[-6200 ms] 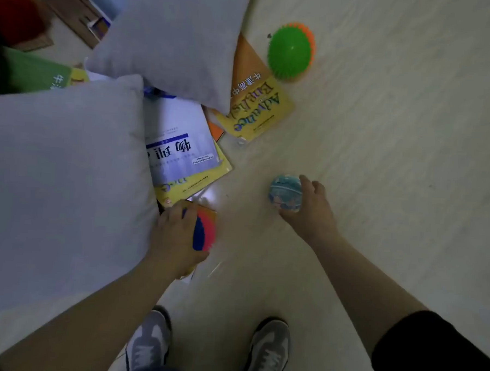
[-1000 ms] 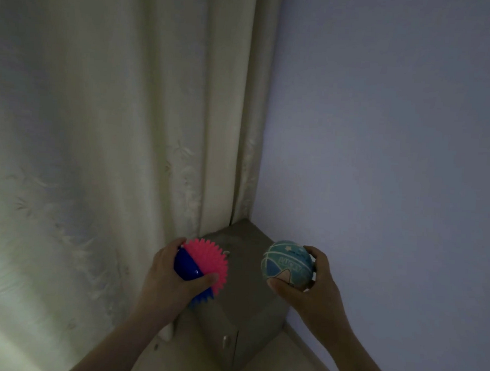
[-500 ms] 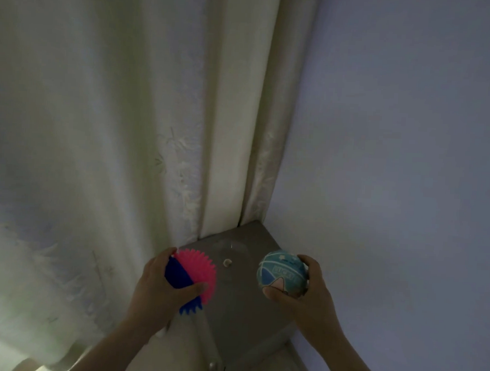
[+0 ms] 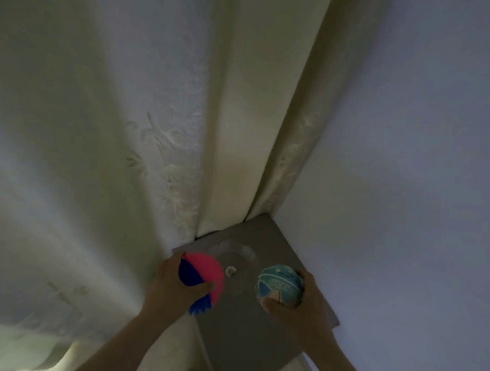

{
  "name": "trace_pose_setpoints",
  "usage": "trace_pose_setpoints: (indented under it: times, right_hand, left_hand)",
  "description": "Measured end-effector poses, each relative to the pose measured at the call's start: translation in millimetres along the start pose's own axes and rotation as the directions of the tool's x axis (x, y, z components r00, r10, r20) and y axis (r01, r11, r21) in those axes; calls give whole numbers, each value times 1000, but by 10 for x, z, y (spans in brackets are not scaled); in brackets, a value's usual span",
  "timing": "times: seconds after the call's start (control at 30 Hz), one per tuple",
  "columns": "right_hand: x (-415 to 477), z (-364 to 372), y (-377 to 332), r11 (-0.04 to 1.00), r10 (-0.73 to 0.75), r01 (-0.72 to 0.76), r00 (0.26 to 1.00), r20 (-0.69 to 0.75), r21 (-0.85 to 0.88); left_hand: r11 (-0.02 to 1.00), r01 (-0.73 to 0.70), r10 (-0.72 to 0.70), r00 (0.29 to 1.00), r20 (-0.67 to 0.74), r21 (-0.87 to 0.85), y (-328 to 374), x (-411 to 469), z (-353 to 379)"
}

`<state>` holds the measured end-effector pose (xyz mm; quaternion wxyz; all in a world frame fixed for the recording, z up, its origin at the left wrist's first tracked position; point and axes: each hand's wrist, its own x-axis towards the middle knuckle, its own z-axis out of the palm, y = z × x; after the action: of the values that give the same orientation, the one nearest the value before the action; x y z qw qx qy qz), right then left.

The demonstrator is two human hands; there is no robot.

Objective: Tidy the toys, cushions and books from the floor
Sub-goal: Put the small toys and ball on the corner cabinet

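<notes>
Here, the left hand (image 4: 173,286) is gripping a spiky ball (image 4: 202,276), pink on one half and dark blue on the other; its fingers are curling round the back of the ball and the thumb is pressing across the front. The right hand (image 4: 302,310) is holding a light-blue ball (image 4: 279,286) with a printed pattern, the thumb lying on its lower front and the fingertips curling over its right side. Both balls are sitting over the grey top of a low cabinet (image 4: 244,341) that is standing in the corner; whether they are touching it, I cannot tell. Between the two balls a small pale round thing (image 4: 230,270) is lying on that top. A cream curtain (image 4: 126,150) is hanging behind and left of the cabinet, and a plain wall (image 4: 409,165) is running along its right.
</notes>
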<state>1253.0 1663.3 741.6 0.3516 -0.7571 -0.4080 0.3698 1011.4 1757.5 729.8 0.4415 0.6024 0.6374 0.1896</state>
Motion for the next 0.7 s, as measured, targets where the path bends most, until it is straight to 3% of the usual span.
trace_pose_setpoints:
  times: [0.23,0.7]
  right_hand:
    - [554,246,195,991,99,-95,994,43,-91]
    - [1529,677,905,942,264,-205,942,209,-264]
  left_hand:
    - [984,121,-135,985,106,132,-171,553,310]
    - [927,240,-288,948,136,289,-584,1224,1133]
